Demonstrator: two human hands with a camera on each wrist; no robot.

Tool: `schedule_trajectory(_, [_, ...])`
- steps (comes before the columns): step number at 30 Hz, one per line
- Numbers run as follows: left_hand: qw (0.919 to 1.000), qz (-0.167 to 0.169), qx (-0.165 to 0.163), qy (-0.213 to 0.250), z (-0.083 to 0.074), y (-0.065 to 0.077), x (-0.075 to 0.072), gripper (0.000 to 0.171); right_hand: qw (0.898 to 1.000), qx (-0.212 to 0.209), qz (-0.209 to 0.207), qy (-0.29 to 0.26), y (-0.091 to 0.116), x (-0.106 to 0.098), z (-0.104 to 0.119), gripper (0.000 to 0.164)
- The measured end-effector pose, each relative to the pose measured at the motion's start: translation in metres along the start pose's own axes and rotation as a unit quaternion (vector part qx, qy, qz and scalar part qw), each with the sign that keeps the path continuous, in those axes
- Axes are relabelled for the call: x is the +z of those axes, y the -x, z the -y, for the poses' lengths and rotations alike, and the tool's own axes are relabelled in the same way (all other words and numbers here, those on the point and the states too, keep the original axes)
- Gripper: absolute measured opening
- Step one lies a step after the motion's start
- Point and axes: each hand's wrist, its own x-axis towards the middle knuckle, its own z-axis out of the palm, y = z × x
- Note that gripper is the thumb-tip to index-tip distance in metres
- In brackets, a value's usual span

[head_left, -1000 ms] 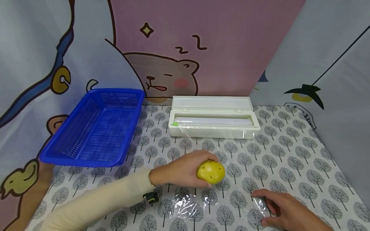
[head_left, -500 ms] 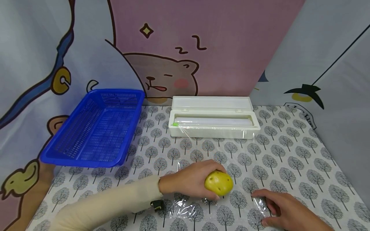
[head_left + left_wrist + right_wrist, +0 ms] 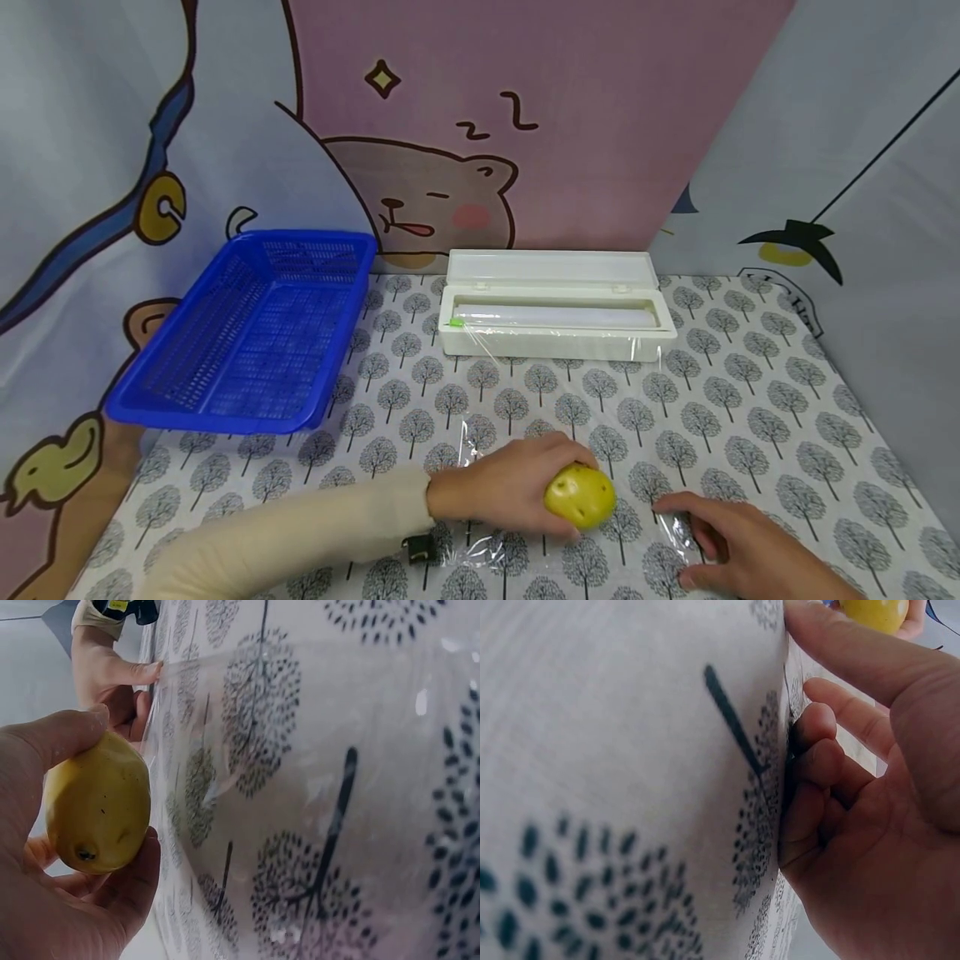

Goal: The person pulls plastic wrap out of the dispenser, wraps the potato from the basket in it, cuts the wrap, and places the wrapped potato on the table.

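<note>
My left hand (image 3: 513,483) grips a yellow potato (image 3: 580,497) with dark eyes, just above a sheet of clear cling film (image 3: 483,550) on the cloth. Thumb and fingers wrap the potato's sides in the left wrist view, where the potato (image 3: 99,806) hangs over the film. At the lower right, my right hand (image 3: 750,550) rests at the film's right side. Its thumb and forefinger reach out and touch down there, while the other fingers bend against the cloth, as the right wrist view shows. How firmly they press cannot be told.
Behind the hands stands a long white cling film box (image 3: 555,342), lid up, its roll inside and a short end of film over the front. A blue plastic basket (image 3: 318,408) sits at the left. Tree-patterned cloth (image 3: 780,425) covers the table, with printed curtains behind.
The left hand has carried the potato to the right and towards the person, over the film. My right hand has stayed in place.
</note>
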Motion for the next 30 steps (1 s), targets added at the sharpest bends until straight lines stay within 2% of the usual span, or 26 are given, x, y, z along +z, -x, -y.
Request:
schedule_trajectory(8, [0.9995, 0.021, -0.01, -0.02, -0.001, -0.002, 0.011, 0.071, 1.0, -0.001, -0.002, 0.001, 0.001, 0.0, -0.001, 0.068])
schedule_trajectory(14, [0.9988, 0.03, -0.011, -0.037, -0.003, -0.001, 0.014, 0.071, 0.999, -0.034, -0.016, 0.016, 0.0, 0.002, -0.002, 0.066])
schedule_trajectory(22, [0.9986, 0.024, -0.006, -0.047, 0.001, 0.001, 0.014, 0.069, 0.999, -0.043, -0.018, 0.013, -0.001, 0.002, -0.002, 0.064])
schedule_trajectory(30, [0.9988, 0.021, -0.02, -0.04, 0.004, 0.002, 0.017, 0.074, 0.999, -0.049, -0.016, 0.01, -0.001, 0.002, -0.004, 0.062])
